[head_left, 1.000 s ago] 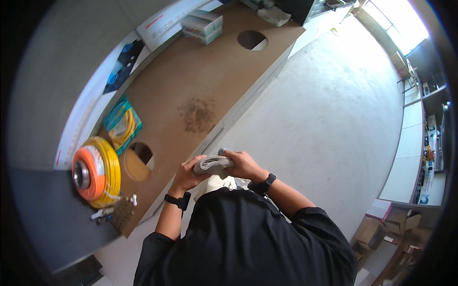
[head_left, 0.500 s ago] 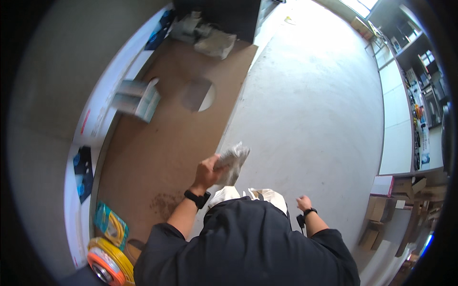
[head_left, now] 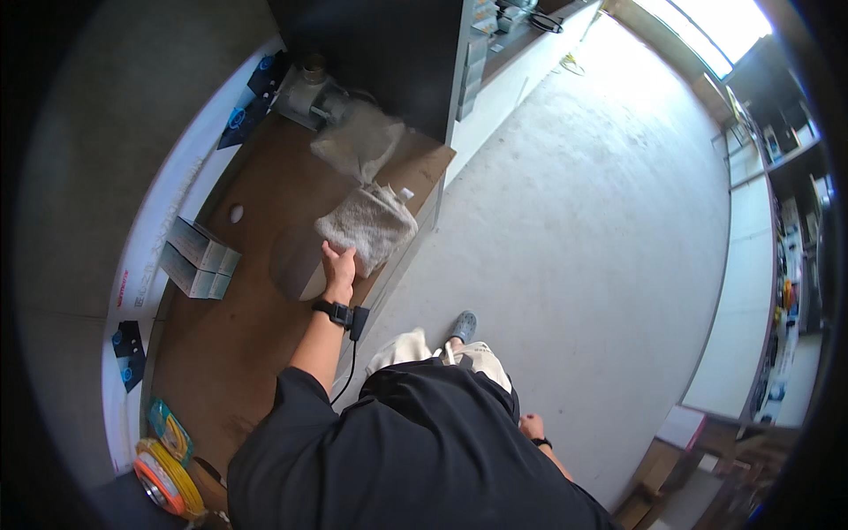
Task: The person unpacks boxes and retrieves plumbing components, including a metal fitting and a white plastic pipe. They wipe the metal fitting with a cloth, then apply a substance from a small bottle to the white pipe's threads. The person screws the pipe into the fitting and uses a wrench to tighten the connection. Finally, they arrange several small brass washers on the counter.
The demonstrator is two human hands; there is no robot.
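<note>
My left hand [head_left: 339,269] reaches forward over a brown tabletop [head_left: 238,327]. Between its thumb and fingers is the near edge of a grey-white cloth [head_left: 369,225], which spreads out ahead of the hand toward the table's right edge. Beyond it, a second pale cloth or bag [head_left: 360,141] lies crumpled beside a grey metal device [head_left: 305,97]. Under the left wrist and cloth, part of a round dark-and-light opening or patch [head_left: 296,265] shows in the tabletop. Low by my right side hangs my right hand [head_left: 532,427], fingers curled, with nothing visible in it.
Teal-and-white boxes [head_left: 199,256] stand at the table's left. Nearer are a packet with yellow cable [head_left: 170,433] and a yellow and orange coil [head_left: 168,477]. A dark panel [head_left: 380,62] rises at the back. Shelving [head_left: 742,300] lines the right, past the grey floor [head_left: 548,283].
I have moved forward along the table. My left hand has swung ahead with the cloth, from beside the table edge to over the tabletop. The right hand has dropped lower in view.
</note>
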